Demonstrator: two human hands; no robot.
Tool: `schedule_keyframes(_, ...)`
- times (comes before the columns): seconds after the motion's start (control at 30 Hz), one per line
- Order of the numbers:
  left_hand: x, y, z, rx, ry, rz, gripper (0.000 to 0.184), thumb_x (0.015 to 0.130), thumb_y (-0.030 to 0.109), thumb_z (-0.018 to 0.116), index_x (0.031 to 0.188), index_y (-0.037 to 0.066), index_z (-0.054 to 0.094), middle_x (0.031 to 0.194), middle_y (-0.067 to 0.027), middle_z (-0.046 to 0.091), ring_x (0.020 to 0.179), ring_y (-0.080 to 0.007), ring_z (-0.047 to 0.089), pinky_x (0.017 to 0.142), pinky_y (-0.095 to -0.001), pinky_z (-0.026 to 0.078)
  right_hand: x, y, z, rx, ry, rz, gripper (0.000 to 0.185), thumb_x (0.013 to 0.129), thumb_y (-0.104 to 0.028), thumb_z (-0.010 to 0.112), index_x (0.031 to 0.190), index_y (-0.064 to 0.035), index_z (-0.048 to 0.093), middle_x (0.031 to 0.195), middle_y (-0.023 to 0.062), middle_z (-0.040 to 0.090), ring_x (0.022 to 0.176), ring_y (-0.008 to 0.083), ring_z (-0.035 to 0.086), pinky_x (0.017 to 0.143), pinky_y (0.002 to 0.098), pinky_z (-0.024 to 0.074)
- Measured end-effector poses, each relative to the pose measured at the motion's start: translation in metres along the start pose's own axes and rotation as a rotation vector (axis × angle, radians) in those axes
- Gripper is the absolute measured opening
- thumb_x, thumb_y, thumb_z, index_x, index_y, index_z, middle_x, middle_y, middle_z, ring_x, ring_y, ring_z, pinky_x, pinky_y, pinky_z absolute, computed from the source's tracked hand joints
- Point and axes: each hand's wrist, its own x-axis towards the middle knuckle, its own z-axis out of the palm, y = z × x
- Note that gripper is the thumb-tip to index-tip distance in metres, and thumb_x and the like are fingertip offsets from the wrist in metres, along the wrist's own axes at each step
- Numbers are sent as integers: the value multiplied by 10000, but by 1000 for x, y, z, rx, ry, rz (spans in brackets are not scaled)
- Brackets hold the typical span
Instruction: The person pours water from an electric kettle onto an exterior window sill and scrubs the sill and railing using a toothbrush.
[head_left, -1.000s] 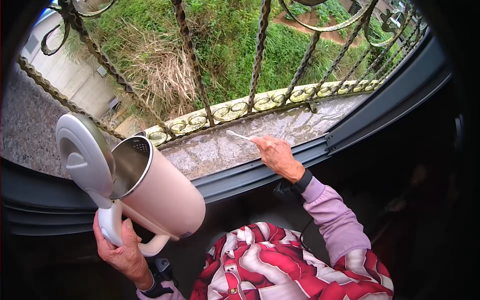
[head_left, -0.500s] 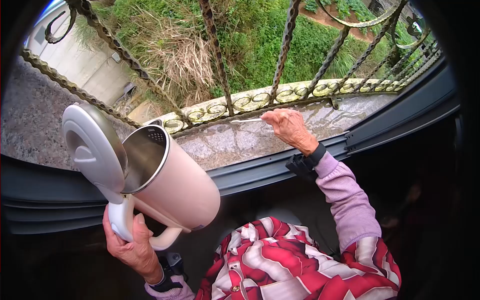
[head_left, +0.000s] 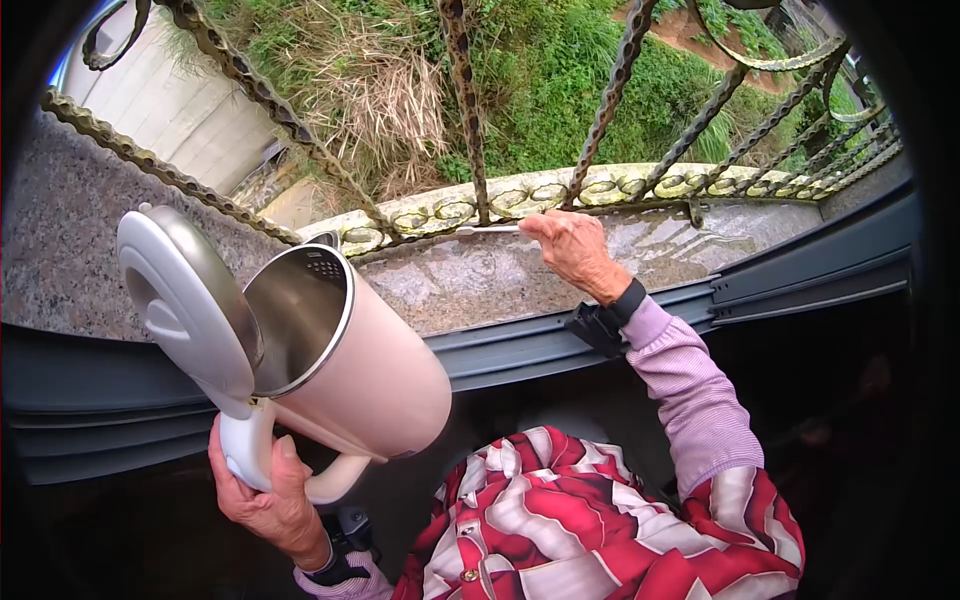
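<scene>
My left hand (head_left: 268,492) is wrapped round the white handle of a pale pink kettle (head_left: 375,375). The kettle is tilted with its mouth toward the upper left, and its grey-white lid (head_left: 185,310) stands open. Its metal inside shows, with a perforated patch near the spout. My right hand (head_left: 575,250) pinches a thin white stick (head_left: 487,230) over the wet stone ledge (head_left: 450,290). The stick points left, close to the base of the railing, and its far end is hard to make out.
A twisted metal railing (head_left: 609,105) with a mossy scrolled base runs along the ledge's outer side. Dark window track (head_left: 530,350) lies on the near side. Beyond the railing are grass, dry stalks and a pale wall (head_left: 185,105). A red-and-white patterned garment covers my front.
The view has shifted, so the railing and kettle sit farther right. My right hand has brought the stick up beside the railing base. My left hand still holds the kettle.
</scene>
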Motion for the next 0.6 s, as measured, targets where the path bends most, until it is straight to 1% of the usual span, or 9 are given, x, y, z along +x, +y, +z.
schedule_keyframes(0.07,0,1,-2,21,6,-21,515,699,82,644,1153,-76,460,819,-108,568,528,-95,486,474,-196,395,0,7,5,2,1,-18,110,764,-132,540,838,-132,621,684,97,594,652,278,596,577,393,457)
schedule_keyframes(0.1,0,-1,-2,30,1,28,491,714,62,624,1155,-75,457,780,-94,557,505,-87,468,462,-193,378,-2,6,-5,-67,-106,63,107,776,-141,535,847,-134,614,686,103,593,664,283,597,580,400,457)
schedule_keyframes(0.17,0,-7,-2,43,-15,123,447,743,22,585,1159,-73,450,700,-66,535,458,-71,431,438,-186,343,-18,20,-16,-93,-111,143,103,794,-147,523,847,-135,611,698,107,598,670,283,598,582,400,459)
schedule_keyframes(0.2,1,-8,-2,34,-6,118,449,744,26,587,1160,-72,450,702,-66,534,459,-71,431,438,-186,344,-21,19,-24,-110,-115,181,103,803,-149,518,847,-135,609,705,109,601,674,284,599,583,400,459)
schedule_keyframes(0.33,-1,-9,-2,3,19,85,450,747,37,590,1159,-76,448,704,-66,530,463,-72,435,439,-185,344,-11,-10,-15,83,-68,76,118,839,-172,491,885,-116,584,716,120,600,689,304,600,583,410,458)
schedule_keyframes(0.37,-1,-8,0,-4,24,79,449,748,39,590,1157,-78,448,704,-66,529,464,-72,436,440,-184,344,-5,-14,-6,94,-142,45,103,820,-140,495,884,-82,551,715,137,597,705,312,602,584,414,461)
schedule_keyframes(0.47,-1,-1,3,-37,9,60,451,738,41,586,1146,-93,447,683,-64,519,459,-76,434,441,-188,347,8,-19,4,-8,-462,83,80,786,-96,491,849,-54,517,708,158,593,720,307,605,588,415,466)
schedule_keyframes(0.5,-2,-3,2,-47,13,64,453,734,41,585,1143,-97,447,677,-64,517,457,-78,433,440,-191,348,4,-11,4,-57,-378,31,69,752,-66,487,815,-39,496,696,175,586,704,324,604,570,423,468)
schedule_keyframes(0.6,-16,-14,0,-17,82,123,467,716,50,581,1133,-111,444,644,-66,502,445,-84,425,437,-204,356,-12,-2,-20,-91,-333,54,86,742,-43,484,825,-36,505,683,178,583,641,360,593,531,437,466)
